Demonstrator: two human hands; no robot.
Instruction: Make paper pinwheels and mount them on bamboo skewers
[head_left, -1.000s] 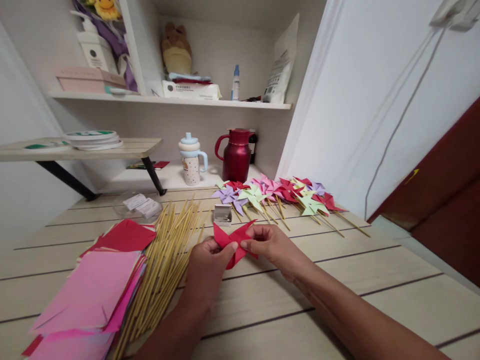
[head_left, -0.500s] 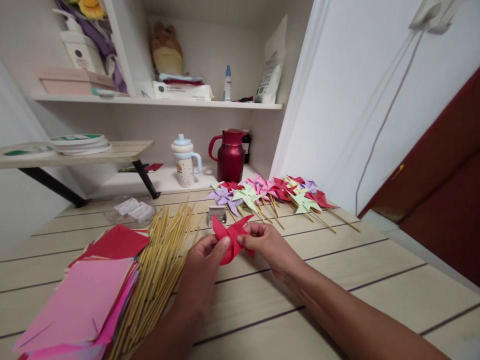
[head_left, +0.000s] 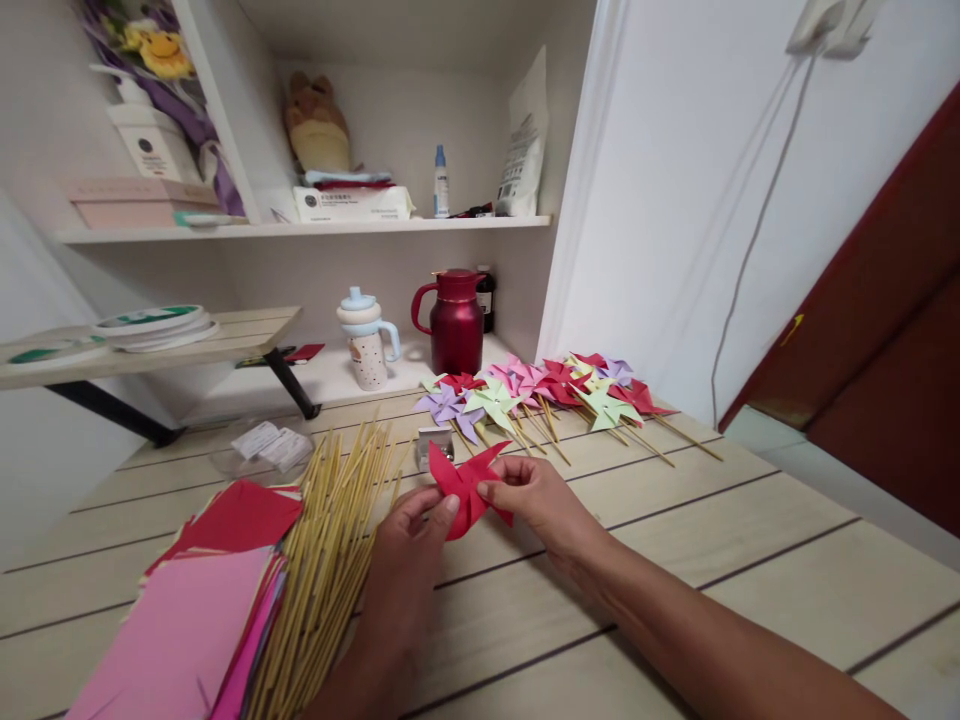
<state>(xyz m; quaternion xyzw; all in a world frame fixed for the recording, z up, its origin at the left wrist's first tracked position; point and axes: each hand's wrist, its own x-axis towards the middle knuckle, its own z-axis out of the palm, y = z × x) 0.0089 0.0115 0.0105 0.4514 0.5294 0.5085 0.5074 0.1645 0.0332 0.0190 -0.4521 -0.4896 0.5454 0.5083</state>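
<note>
Between my two hands is a red paper pinwheel [head_left: 466, 492], its blades folded in toward the middle and with no stick visible on it. My left hand [head_left: 415, 525] pinches its left side, the thumb near a lower blade. On the other side my right hand [head_left: 536, 497] grips it, thumb pressed close to the centre. Just behind the pinwheel stands a small open box [head_left: 435, 446]; what it holds is too small to make out. Thin wooden sticks [head_left: 322, 540] lie in a bundle left of my left hand, beside a stack of coloured paper sheets [head_left: 172, 630].
Finished pinwheels on sticks [head_left: 525, 385] lie along the table's back. A clear dish with white packets [head_left: 270, 445] sits at left, near a small raised shelf [head_left: 247, 330]. A tumbler [head_left: 367, 340] and a red jug [head_left: 456, 325] stand behind the table.
The view has tilted slightly upward, so everything sits a bit lower. Both hands keep hold of the red pinwheel, with barely any shift of the fingers.
</note>
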